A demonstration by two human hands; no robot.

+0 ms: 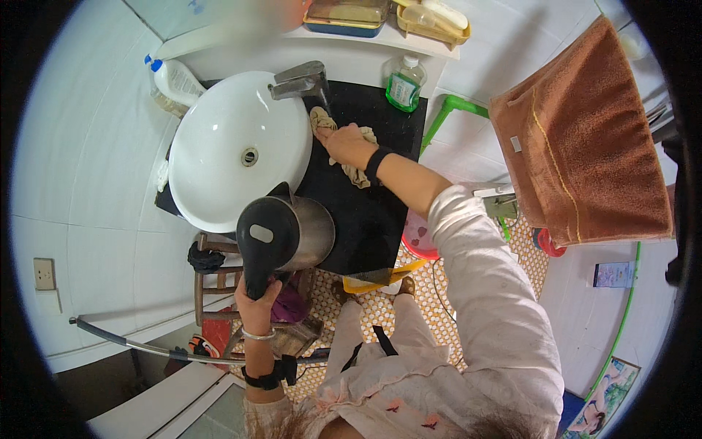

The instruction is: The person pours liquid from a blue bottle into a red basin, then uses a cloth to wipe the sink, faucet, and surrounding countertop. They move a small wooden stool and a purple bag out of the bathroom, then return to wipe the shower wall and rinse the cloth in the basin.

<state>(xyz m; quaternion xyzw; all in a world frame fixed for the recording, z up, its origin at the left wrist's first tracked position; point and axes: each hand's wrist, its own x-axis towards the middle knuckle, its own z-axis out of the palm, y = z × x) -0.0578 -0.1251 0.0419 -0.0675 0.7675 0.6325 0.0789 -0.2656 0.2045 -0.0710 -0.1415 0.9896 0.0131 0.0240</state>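
Beige crumpled cloth under hand.

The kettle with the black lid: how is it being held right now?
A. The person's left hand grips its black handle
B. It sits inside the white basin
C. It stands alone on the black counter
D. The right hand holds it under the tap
A: the left hand is closed round the black handle of the kettle, holding it up at the counter's edge, while the right hand presses a cloth on the black counter.

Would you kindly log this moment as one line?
left hand: holds kettle | right hand: presses cloth on black counter | beside basin
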